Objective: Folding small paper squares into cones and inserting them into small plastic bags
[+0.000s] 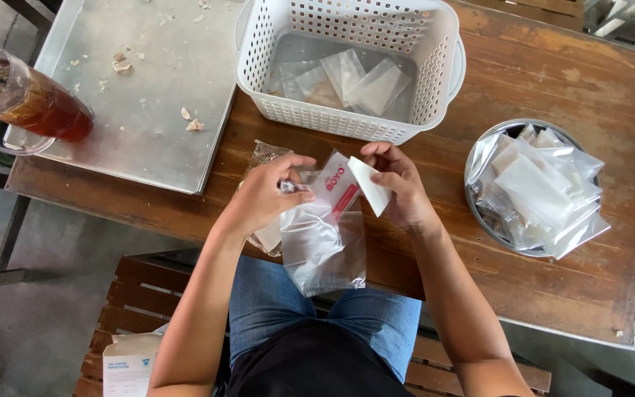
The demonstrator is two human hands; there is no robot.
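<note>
The left hand (262, 195) pinched the mouth of a clear plastic bag (323, 235) that hung over the near edge of the wooden table (553, 279), long axis running from the hands toward the lap, mouth pointing away. The right hand (398, 184) gripped a white paper filter (370, 187) just beside that mouth. Both looked light, limp and slippery, best held by their edges

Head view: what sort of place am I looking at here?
Probably a café or small food workshop's packing spot. A worn wooden table holds a metal tray, a white basket of clear bags and an iced drink, while the left hand holds a plastic bag.
</note>
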